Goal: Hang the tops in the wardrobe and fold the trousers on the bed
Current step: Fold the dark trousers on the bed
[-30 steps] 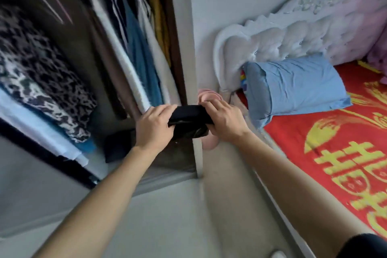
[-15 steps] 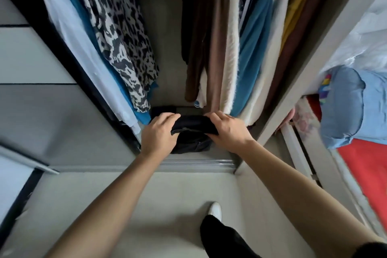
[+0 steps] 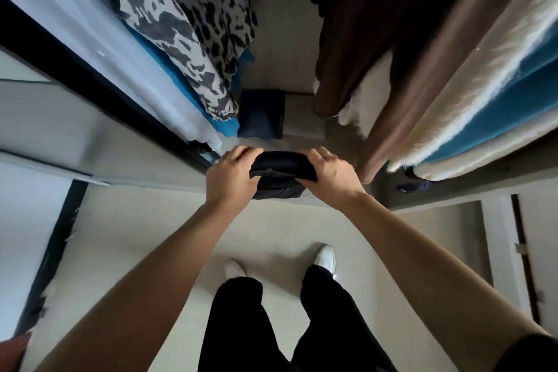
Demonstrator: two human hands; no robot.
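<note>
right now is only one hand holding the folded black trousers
No, both the left hand and the right hand grip the folded black trousers.

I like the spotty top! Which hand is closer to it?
Left. The left hand grips the folded black trousers just below the spotty top; the right hand grips their other end, farther right.

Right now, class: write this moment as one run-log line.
left hand: grips folded black trousers | right hand: grips them too | place: at wardrobe opening | inside: folded navy garment on wardrobe floor
</note>
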